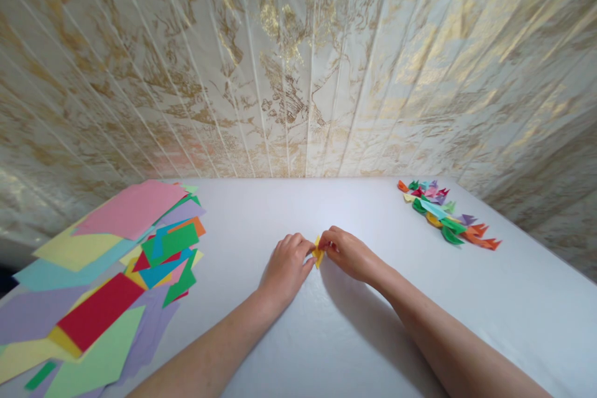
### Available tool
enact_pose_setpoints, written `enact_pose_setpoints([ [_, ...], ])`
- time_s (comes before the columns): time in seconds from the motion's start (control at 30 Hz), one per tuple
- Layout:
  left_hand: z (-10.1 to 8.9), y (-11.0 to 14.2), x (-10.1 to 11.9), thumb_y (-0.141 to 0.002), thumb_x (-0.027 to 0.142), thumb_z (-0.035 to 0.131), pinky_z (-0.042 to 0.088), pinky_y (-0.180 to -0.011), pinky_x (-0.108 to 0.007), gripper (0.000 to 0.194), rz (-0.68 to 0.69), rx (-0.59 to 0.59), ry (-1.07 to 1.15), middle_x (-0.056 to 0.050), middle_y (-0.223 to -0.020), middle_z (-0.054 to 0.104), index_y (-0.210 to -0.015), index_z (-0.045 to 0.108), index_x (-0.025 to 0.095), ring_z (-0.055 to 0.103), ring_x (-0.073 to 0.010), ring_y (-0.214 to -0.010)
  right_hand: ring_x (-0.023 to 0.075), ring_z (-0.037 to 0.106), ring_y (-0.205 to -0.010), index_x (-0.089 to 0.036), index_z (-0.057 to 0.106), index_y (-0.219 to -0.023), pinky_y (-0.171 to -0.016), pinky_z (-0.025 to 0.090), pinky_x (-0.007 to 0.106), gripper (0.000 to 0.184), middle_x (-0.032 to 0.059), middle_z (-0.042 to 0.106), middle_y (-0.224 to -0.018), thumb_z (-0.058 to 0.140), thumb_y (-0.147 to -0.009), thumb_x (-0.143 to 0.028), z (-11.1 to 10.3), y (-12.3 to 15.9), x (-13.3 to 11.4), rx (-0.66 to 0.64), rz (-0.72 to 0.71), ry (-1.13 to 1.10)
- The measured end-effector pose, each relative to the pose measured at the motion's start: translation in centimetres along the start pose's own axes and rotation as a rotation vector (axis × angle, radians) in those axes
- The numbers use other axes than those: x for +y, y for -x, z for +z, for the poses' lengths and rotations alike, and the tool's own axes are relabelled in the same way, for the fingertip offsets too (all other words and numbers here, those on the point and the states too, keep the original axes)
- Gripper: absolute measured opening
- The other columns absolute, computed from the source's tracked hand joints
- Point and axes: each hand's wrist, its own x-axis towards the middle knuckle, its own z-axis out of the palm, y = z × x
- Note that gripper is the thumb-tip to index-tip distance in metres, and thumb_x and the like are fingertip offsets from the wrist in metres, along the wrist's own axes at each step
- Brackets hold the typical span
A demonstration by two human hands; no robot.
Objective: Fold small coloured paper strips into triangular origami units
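Between my two hands, at the middle of the white table, is a small piece of folded yellow paper [318, 253]. My left hand [291, 261] pinches its left side between thumb and fingers. From the right, my right hand [347, 252] grips the paper's other side with its fingertips. Parts of the paper are hidden behind the fingers, so its exact folded shape cannot be made out. One yellow point shows above the fingers and another below.
Sheets of coloured paper [135, 208] lie in a loose, overlapping spread on the left of the table [261, 205]. Several small folded paper figures [441, 210] in many colours sit in a cluster at the far right. A gold-patterned curtain [289, 74] hangs behind the table's back edge.
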Motion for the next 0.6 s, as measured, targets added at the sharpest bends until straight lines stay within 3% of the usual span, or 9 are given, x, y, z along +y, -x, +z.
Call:
enact_pose_setpoints([
  [0.33, -0.20, 0.11, 0.13, -0.091, 0.025, 0.054, 0.044, -0.086, -0.036, 0.013, 0.002, 0.014, 0.020, -0.004, -0.097, 0.061, -0.099, 0.065, 0.022, 0.054, -0.0209, -0.095, 0.0111, 0.057, -0.069, -0.017, 0.063, -0.081, -0.064, 0.039, 0.021, 0.005, 0.0017, 0.058, -0.086, 0.059, -0.081, -0.016, -0.06, 0.09, 0.37, -0.036, 0.003, 0.025],
  [0.6, -0.24, 0.07, 0.12, -0.092, 0.022, 0.053, 0.044, -0.086, -0.036, 0.015, 0.009, 0.019, 0.024, -0.004, -0.096, 0.060, -0.099, 0.065, 0.023, 0.054, -0.0202, -0.095, 0.0109, 0.059, -0.072, -0.018, 0.064, -0.085, -0.066, 0.041, 0.021, 0.009, 0.0017, 0.059, -0.090, 0.060, -0.078, -0.013, -0.31, 0.17, 0.62, -0.070, -0.021, 0.037],
])
